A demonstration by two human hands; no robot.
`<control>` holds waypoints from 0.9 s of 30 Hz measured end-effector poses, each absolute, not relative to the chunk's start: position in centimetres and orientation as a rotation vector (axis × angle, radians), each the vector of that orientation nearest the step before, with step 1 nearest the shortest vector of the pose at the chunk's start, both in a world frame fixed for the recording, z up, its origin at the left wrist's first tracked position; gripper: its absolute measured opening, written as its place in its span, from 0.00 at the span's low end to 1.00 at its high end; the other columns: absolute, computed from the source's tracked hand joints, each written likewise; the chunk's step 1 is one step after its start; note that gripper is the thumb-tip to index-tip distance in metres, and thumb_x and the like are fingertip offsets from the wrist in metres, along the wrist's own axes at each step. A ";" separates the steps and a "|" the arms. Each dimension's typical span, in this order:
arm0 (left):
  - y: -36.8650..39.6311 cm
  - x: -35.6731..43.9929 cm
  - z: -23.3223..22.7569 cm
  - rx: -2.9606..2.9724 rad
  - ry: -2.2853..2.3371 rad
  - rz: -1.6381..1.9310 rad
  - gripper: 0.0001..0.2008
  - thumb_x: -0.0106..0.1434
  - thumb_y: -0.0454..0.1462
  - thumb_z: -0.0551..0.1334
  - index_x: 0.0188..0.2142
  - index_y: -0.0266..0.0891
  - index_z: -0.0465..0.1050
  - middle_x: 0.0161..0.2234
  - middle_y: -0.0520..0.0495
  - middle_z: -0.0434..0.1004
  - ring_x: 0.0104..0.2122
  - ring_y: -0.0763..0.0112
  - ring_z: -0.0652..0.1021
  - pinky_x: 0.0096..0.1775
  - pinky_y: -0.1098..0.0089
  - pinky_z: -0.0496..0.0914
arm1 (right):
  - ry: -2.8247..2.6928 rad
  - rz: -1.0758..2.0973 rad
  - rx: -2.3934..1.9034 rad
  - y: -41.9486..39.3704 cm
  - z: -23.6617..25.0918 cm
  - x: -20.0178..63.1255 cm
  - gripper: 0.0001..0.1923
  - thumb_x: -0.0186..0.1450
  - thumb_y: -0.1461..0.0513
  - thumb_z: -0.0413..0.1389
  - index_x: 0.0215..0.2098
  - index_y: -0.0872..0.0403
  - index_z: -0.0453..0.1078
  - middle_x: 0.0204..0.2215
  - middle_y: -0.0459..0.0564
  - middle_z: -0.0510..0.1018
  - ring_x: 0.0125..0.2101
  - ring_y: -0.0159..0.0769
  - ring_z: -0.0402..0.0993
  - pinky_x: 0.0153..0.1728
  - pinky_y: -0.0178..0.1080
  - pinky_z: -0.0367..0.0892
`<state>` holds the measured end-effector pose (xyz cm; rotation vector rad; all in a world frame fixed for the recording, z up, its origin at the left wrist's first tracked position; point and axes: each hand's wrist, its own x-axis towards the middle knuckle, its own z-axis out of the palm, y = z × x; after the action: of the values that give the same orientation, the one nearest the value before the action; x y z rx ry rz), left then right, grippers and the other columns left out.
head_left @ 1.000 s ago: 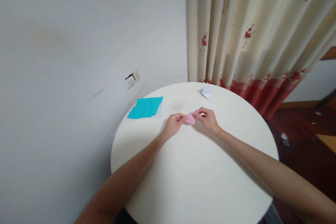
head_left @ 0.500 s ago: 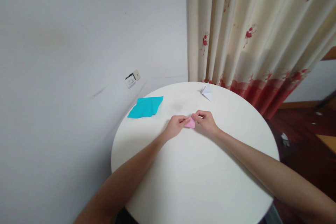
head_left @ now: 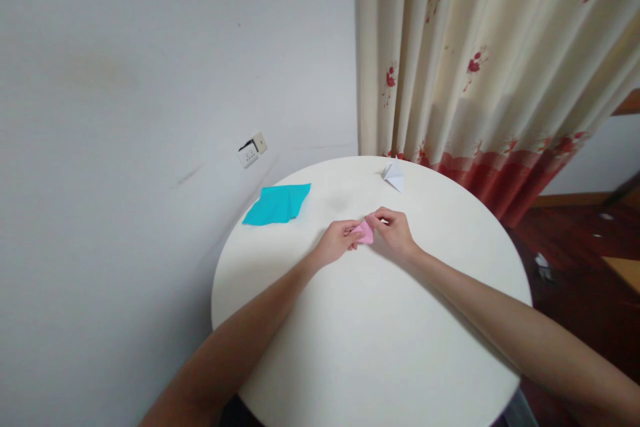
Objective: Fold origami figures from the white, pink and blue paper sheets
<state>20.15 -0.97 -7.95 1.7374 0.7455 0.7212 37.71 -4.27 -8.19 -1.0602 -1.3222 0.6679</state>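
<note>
Now your left hand (head_left: 336, 242) and right hand (head_left: 395, 233) pinch pink paper (head_left: 364, 232) between fingertips, both closed on it; paper lies directly between them over white table (head_left: 380, 347), long axis hand to hand, neither nearer.

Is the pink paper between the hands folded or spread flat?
Folded: the pink paper is a small compact wedge pinched between the left hand and right hand.
</note>
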 end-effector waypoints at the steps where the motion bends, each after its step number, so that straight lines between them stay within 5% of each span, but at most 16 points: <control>1: -1.0 20.1 -7.9 1.750 0.745 0.718 0.21 0.60 0.48 0.64 0.42 0.32 0.76 0.20 0.54 0.67 0.20 0.78 0.66 0.23 0.75 0.59 | -1.320 0.666 -1.062 -4.3 -8.2 37.7 0.11 0.60 0.57 0.58 0.23 0.55 0.74 0.24 0.47 0.75 0.26 0.33 0.69 0.28 0.35 0.61; 9: -1.2 20.0 -7.5 1.810 0.823 0.727 0.24 0.62 0.53 0.60 0.36 0.32 0.78 0.17 0.54 0.65 0.18 0.77 0.64 0.22 0.75 0.57 | -1.324 0.719 -1.072 -4.3 -8.2 37.8 0.10 0.57 0.56 0.60 0.24 0.55 0.74 0.23 0.47 0.76 0.26 0.34 0.68 0.28 0.36 0.62; 16: -1.3 20.4 -7.6 1.757 0.756 0.750 0.24 0.60 0.54 0.62 0.31 0.32 0.76 0.25 0.47 0.75 0.25 0.72 0.73 0.29 0.72 0.67 | -1.316 0.772 -1.041 -4.6 -7.8 37.6 0.15 0.59 0.53 0.59 0.20 0.55 0.70 0.19 0.45 0.70 0.23 0.32 0.63 0.26 0.35 0.58; 27: -1.1 20.2 -7.7 1.874 0.775 0.760 0.24 0.63 0.54 0.59 0.29 0.32 0.74 0.24 0.50 0.70 0.26 0.72 0.68 0.30 0.72 0.61 | -1.339 0.756 -1.061 -4.4 -8.0 37.5 0.15 0.60 0.53 0.58 0.21 0.55 0.71 0.20 0.46 0.72 0.24 0.32 0.65 0.28 0.36 0.59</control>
<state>20.19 -1.12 -7.71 1.8743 0.7751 0.7597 37.52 -4.39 -7.96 -1.0612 -1.3392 0.7564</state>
